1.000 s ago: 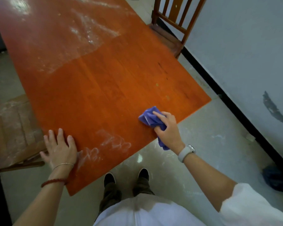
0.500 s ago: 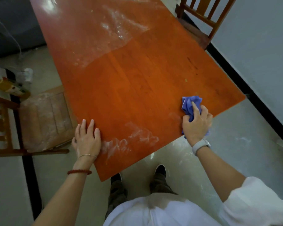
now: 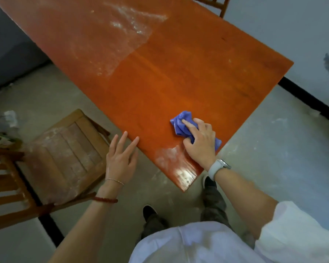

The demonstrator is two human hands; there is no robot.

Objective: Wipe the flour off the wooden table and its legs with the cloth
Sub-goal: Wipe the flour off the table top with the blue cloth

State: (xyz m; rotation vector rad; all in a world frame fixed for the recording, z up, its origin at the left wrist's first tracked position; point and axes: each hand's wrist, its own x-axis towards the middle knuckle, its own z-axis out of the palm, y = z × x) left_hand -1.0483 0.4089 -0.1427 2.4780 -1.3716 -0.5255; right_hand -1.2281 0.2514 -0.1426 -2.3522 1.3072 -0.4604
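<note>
The orange wooden table (image 3: 179, 73) runs from the top left to a near corner by my feet. My right hand (image 3: 199, 143) presses a bunched blue cloth (image 3: 180, 122) onto the tabletop just inside that corner. A small patch of white flour (image 3: 167, 158) lies on the corner itself, beside my wrist. A wide film of flour (image 3: 122, 35) covers the far part of the top. My left hand (image 3: 122, 158) is flat with fingers spread, its fingertips at the table's left edge. The table legs are hidden.
A flour-dusted wooden chair (image 3: 65, 158) stands left of the table, close to my left hand. Another chair (image 3: 215, 2) shows at the far side. A grey wall with a black skirting (image 3: 308, 99) runs along the right. The floor (image 3: 273, 149) is dusted white.
My right hand slid the cloth left along the near edge, onto the floured corner; most of the streaks there are gone. My left hand slipped off the top to its left edge.
</note>
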